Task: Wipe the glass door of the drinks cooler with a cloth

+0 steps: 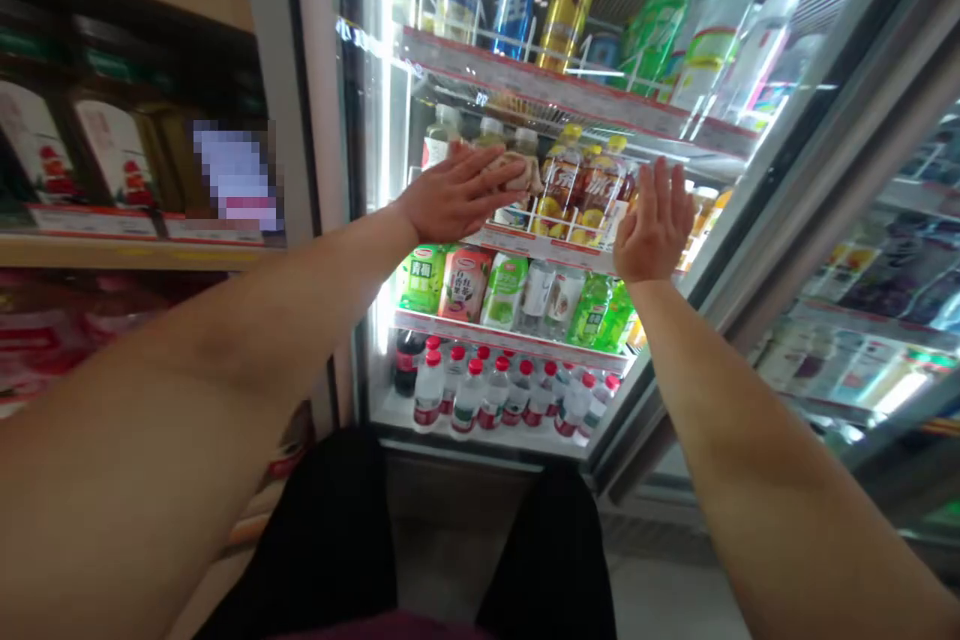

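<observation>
While the left hand (461, 192) was flat with fingers a bit apart and the right hand (651, 225) had its fingers close together, both near the yellow-capped bottles (559, 188) on the shelf (525, 243) below the cans (568, 15), slow moves seemed best to avoid bumps.

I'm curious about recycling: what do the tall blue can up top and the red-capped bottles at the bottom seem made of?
The tall blue can looks like thin metal, probably aluminium, printed and glossy, with a narrowed rim. The red-capped bottles look like smooth, clear plastic, judging by their see-through walls.
</observation>
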`<state>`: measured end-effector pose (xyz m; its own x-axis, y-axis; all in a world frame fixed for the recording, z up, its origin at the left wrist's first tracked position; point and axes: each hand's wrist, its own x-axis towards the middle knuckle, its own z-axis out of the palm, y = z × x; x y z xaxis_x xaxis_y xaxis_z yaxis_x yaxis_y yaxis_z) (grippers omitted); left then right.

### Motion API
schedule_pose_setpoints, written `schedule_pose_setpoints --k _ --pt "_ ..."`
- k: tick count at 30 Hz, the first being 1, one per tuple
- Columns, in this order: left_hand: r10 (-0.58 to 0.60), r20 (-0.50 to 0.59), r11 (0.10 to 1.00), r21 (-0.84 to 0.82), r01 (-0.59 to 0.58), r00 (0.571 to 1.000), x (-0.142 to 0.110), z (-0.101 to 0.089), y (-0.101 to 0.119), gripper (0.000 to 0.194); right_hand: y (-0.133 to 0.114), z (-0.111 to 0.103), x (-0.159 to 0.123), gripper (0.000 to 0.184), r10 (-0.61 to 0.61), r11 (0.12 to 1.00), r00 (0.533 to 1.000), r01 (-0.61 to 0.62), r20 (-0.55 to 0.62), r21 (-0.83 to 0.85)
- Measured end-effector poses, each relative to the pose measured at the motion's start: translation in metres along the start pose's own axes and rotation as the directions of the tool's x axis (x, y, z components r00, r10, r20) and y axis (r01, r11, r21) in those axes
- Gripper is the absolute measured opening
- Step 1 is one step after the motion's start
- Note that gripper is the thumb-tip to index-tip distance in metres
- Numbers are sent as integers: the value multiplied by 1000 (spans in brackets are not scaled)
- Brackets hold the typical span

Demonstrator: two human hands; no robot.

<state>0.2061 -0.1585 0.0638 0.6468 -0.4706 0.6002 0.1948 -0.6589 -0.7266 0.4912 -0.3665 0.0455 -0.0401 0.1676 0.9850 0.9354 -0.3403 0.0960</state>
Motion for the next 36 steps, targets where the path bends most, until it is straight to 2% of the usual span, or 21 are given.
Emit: schedule_pose_setpoints --k 2,4,7,9,12,14,19,23,24,26,29,31,34,36 --pt "-77 -17 997 30 78 997 -2 1 4 54 0 0 0 70 3 1000 1000 -3 -4 7" --pt "-125 17 991 46 124 992 -3 3 9 53 0 1 -1 69 -4 1000 1000 4 -22 1" --pt "-38 66 999 19 37 997 -4 6 13 53 1 2 -1 67 -17 1000 999 16 -46 -22" --pt "35 30 999 -1 -35 999 -3 7 12 56 1 2 -1 67 -20 999 999 19 -43 -30" --pt "-5 -78 1000 3 6 997 -3 6 11 62 1 1 -1 68 -16 999 999 15 -30 -39" --pt "-52 -101 999 9 53 993 -3 6 13 66 -1 0 -1 69 -11 999 1000 10 -18 -47" --pt "55 26 998 -15 -54 998 -1 5 10 57 -5 -5 0 71 9 999 1000 -8 24 -49" --pt "-92 -68 995 36 94 993 2 4 5 55 -4 -6 0 70 4 999 999 -2 40 -40" --pt "-91 -88 994 46 95 992 2 5 5 55 -4 -5 0 71 1 999 999 1 42 -41" --pt "9 -57 999 41 -7 998 1 5 6 54 -3 -5 0 71 1 999 999 1 41 -43" --pt "169 56 986 -13 -168 984 0 4 5 51 -3 -4 0 71 -3 999 1000 4 23 -48" --pt "127 78 992 -10 -127 989 0 3 3 51 -3 -4 0 70 -9 999 1000 10 10 -51" --pt "-48 27 997 63 46 998 0 3 6 50 -3 -3 0 69 -3 999 1000 4 5 -49" --pt "-93 15 990 105 91 996 0 4 12 50 -3 -3 0 68 2 999 1000 -1 7 -44"
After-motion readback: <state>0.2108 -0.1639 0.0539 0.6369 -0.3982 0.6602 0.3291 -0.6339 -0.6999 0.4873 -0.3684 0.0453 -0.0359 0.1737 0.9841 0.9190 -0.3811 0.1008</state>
